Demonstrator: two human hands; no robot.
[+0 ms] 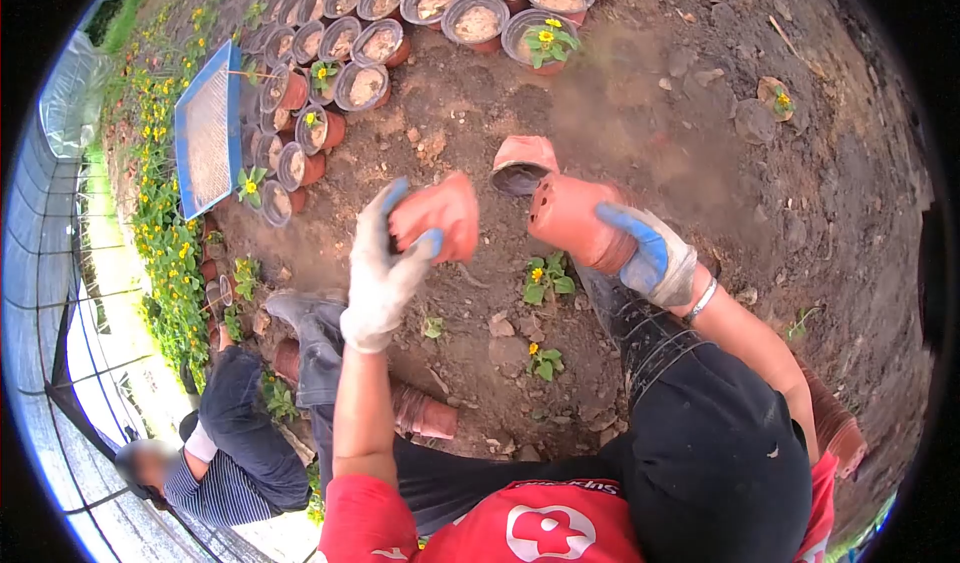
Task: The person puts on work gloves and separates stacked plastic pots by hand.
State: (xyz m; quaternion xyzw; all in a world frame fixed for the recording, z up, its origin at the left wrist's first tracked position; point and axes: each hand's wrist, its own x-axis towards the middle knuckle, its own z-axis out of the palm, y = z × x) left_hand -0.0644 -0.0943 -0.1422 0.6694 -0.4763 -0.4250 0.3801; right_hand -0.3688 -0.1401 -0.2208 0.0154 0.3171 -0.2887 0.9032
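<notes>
My left hand (378,288), in a white glove with blue fingers, grips a reddish-brown plastic plant pot (450,218), tilted and slightly blurred. Another such pot (572,213), possibly several nested together, is held on its side by my gloved right hand (665,263), its holed base turned toward the left. Between and just beyond the two held pots, a single pot (527,151) lies tipped on the soil with its dark mouth facing me. Below my hands, small yellow-flowered plants (545,281) grow from the ground.
Rows of soil-filled pots (475,23) stand at the back and left. A blue-framed sieve (208,128) leans beside them. Stacked pots (425,413) lie near my legs, with more (835,423) at right. Another person (235,453) sits at lower left.
</notes>
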